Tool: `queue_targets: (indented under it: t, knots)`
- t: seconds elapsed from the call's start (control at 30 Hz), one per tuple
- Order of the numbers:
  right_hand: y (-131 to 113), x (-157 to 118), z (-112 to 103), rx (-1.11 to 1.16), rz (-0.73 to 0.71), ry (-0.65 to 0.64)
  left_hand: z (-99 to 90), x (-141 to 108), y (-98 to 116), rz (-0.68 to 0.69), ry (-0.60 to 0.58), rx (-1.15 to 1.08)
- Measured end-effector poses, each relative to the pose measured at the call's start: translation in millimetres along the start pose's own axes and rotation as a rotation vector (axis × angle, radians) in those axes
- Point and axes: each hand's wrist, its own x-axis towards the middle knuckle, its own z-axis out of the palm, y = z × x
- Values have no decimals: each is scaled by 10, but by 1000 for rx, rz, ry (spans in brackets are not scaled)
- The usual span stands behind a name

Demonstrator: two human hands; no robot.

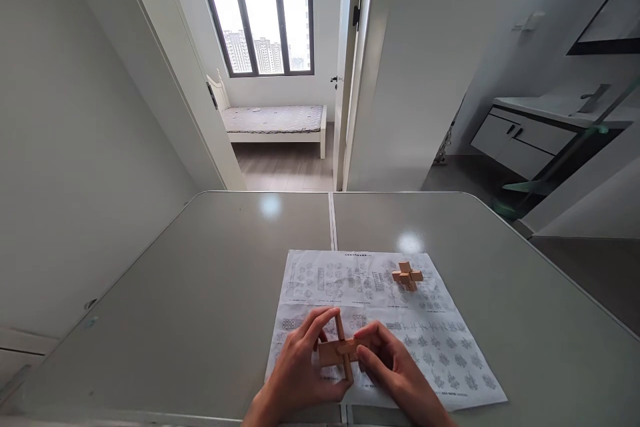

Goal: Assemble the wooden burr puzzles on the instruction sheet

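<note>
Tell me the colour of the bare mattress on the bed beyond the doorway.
The mattress looks pale greyish-lilac, faintly patterned, in the head view.

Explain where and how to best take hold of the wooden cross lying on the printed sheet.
Come from above and pinch the wooden cross by the stubby arms jutting to its left and right in the picture. They stick out clear of the middle, giving fingers probably a good hold, and only the printed sheet lies close around it.
</note>
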Motion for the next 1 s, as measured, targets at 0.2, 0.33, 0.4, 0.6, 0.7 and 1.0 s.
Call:
queue_targets:
  t: [0.2, 0.33, 0.4, 0.6, 0.7, 1.0]
  knots:
    - [59, -18, 17, 14, -17, 23, 4, 8, 19, 6, 18, 2]
    - [88, -44, -20, 52, -71, 110, 21, 18, 29, 8, 49, 24]
    - [95, -34, -67, 60, -88, 226, 28, 16, 27, -5, 65, 35]
    - [147, 70, -209, -272, -80, 460, 36, -1, -8, -67, 74, 47]
    - [174, 96, -191, -463, -110, 456, 38, -1, -12, -64, 80, 37]
    - [315, 127, -59, -744, -294, 504, 5, 10, 10, -59, 103, 32]
